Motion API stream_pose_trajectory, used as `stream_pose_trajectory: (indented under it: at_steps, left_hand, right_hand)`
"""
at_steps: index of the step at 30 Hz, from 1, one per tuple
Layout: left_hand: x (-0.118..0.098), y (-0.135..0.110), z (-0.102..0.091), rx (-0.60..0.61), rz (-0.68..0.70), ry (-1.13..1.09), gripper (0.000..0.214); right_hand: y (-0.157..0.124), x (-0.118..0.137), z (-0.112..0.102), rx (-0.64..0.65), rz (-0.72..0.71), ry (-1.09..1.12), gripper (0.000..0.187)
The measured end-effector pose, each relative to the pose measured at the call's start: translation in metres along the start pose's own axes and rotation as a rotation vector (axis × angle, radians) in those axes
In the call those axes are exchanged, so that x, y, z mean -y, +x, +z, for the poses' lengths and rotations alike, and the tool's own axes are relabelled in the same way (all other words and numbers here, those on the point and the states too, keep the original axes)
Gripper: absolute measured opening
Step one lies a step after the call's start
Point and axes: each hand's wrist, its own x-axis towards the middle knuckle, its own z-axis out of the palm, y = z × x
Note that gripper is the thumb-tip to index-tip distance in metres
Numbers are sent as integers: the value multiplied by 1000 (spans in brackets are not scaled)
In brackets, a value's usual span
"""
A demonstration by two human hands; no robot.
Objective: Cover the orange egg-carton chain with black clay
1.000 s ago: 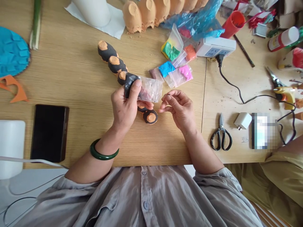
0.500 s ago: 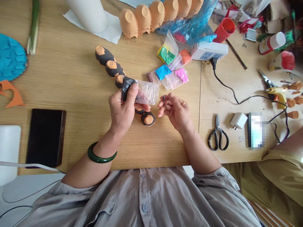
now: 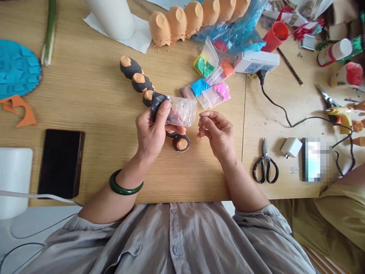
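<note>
My left hand point(image 3: 152, 129) grips a clear plastic bag point(image 3: 184, 110) with black clay point(image 3: 158, 104) at its left end, thumb on top. Just right of the bag's open-looking end, my right hand point(image 3: 218, 133) is closed in a pinch, thumb against fingertips; whatever it holds is hidden now. Beneath my left hand runs a row of orange and black rounded pieces point(image 3: 141, 82), partly covered by the hand and bag. The nearest piece point(image 3: 181, 143) shows an orange centre with a black ring.
Small bags of coloured clay point(image 3: 200, 87) lie beyond my hands, near a white power strip point(image 3: 256, 62). A row of orange rounded shapes point(image 3: 176, 23) stands at the back. Scissors point(image 3: 265, 163) and a white charger point(image 3: 291, 147) are right; a black phone point(image 3: 61, 163) is left.
The small dark bit seen at my right fingertips is now out of sight as the thumb and fingers press together. The whole view has shifted slightly; my left hand keeps the bag.
</note>
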Motion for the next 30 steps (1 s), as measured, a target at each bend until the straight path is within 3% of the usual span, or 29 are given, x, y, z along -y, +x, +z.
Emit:
stream_pose_trajectory:
  at_steps: [12, 19, 27, 30]
  left_hand:
    - [2, 1, -1, 6, -15, -13, 46]
    - [-4, 0, 2, -27, -52, -59, 45]
    - [-5, -2, 1, 6, -52, 53, 48]
    - [-2, -3, 1, 21, -5, 63, 49]
  right_hand:
    - [3, -1, -5, 27, 17, 113, 36]
    - [5, 3, -5, 51, 179, 122, 48]
    - [1, 2, -4, 36, 124, 145, 20]
    - [0, 6, -2, 41, 151, 136, 35]
